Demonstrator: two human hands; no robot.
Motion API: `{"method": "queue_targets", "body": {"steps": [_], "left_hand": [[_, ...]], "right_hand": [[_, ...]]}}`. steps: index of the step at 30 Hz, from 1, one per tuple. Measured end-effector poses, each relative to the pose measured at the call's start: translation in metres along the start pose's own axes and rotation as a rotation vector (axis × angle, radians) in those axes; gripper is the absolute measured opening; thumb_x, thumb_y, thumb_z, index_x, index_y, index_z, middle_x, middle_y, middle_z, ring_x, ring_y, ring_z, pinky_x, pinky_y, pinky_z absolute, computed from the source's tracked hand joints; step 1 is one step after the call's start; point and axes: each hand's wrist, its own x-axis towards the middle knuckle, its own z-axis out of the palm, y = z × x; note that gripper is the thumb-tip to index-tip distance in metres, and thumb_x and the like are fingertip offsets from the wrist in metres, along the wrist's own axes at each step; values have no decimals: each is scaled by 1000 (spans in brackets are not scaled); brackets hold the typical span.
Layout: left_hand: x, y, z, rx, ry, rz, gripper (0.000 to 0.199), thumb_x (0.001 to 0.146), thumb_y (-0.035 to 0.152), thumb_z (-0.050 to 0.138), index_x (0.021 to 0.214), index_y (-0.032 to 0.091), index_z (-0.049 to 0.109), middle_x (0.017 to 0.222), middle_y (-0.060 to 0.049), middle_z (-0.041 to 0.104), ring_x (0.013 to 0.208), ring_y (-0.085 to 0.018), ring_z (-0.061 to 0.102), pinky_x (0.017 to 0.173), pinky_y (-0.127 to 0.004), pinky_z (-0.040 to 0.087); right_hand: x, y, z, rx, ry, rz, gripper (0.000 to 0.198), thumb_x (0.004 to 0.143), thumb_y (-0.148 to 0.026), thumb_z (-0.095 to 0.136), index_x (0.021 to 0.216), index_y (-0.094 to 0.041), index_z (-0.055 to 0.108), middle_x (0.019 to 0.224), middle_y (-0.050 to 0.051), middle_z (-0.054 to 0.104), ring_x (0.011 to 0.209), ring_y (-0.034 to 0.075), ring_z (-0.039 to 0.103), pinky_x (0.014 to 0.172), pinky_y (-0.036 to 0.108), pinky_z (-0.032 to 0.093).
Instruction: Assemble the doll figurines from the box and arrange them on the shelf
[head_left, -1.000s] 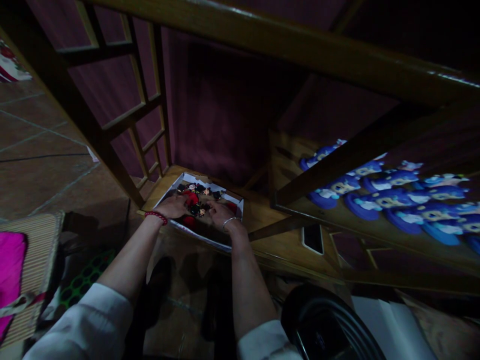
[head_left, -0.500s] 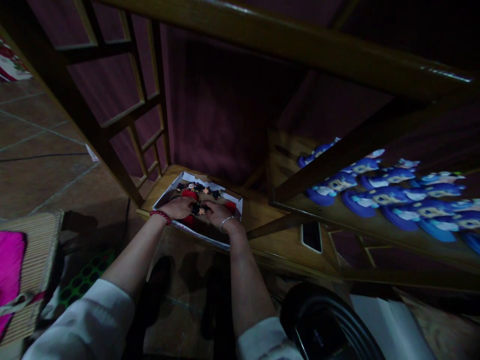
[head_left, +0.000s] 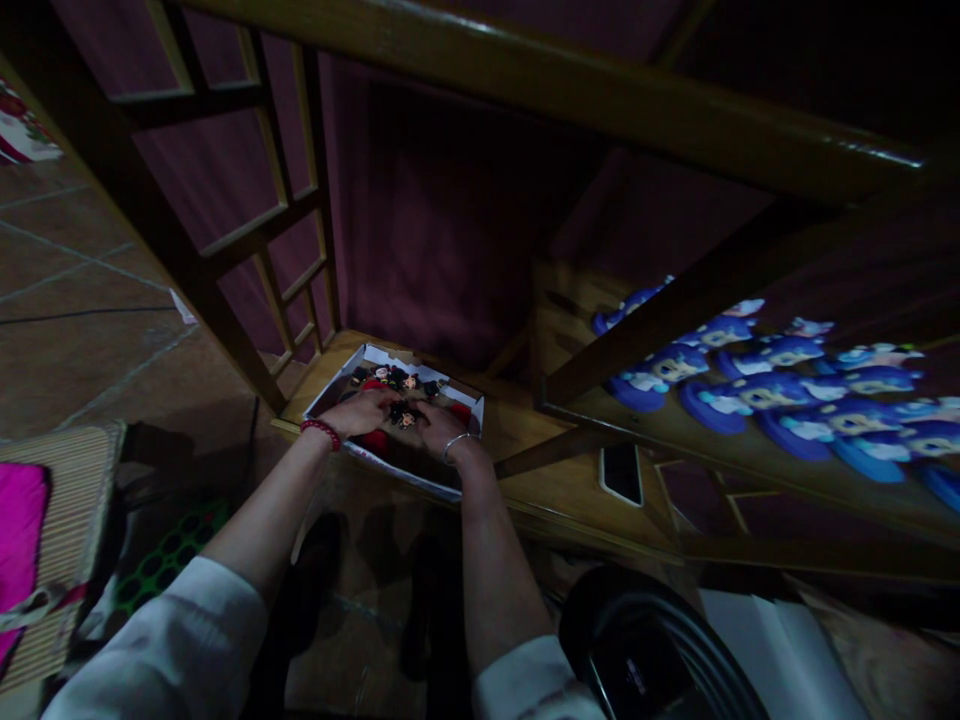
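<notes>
A shallow white cardboard box (head_left: 469, 440) holds several small black-and-red figurines (head_left: 410, 381) along its far side. Between my two hands, in the middle of the box, is one small dark figurine (head_left: 405, 414) with a light face. My left hand (head_left: 361, 411), with a red bead bracelet at its wrist, reaches in from the left, its fingertips closed at the figurine's left side. From the right, my right hand (head_left: 441, 428), wearing a silver bangle, has its fingertips at the other side. Dim light and small size blur the exact finger contact.
The box rests on a low wooden shelf (head_left: 540, 480), with a phone (head_left: 621, 473) farther right. Rows of blue figurines (head_left: 780, 390) stand on a higher shelf. Wooden beams (head_left: 525, 80) cross above. A black coiled hose-like object (head_left: 660, 640) and a woven seat (head_left: 82, 540) flank my feet.
The small figurine between my hands has shifted slightly to the right. My right fingertips have drawn back a little to the right, and my left fingers have moved slightly toward it.
</notes>
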Motion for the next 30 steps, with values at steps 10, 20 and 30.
{"method": "queue_targets", "body": {"steps": [10, 20, 30], "left_hand": [[12, -9, 13, -380, -67, 18, 58, 64, 5, 48, 120, 15, 46, 107, -9, 59, 95, -15, 54, 78, -24, 43], [21, -10, 24, -451, -28, 73, 47, 71, 12, 45, 118, 11, 48, 84, -7, 62, 74, -12, 55, 66, -23, 43], [28, -26, 27, -156, 79, 133, 52, 63, 10, 48, 114, 15, 53, 98, -7, 64, 91, -18, 55, 78, -24, 42]], "right_hand": [[-5, -5, -10, -34, 50, 76, 31, 80, -17, 45, 108, -24, 56, 102, 4, 62, 95, 17, 56, 83, 26, 39], [5, -4, -4, -55, 208, 27, 43, 78, -8, 41, 117, -23, 49, 121, 3, 52, 111, 13, 46, 97, 27, 32], [10, -4, 4, -232, 113, 51, 36, 76, -11, 45, 110, -18, 54, 109, 12, 57, 102, 21, 52, 85, 30, 41]]}}
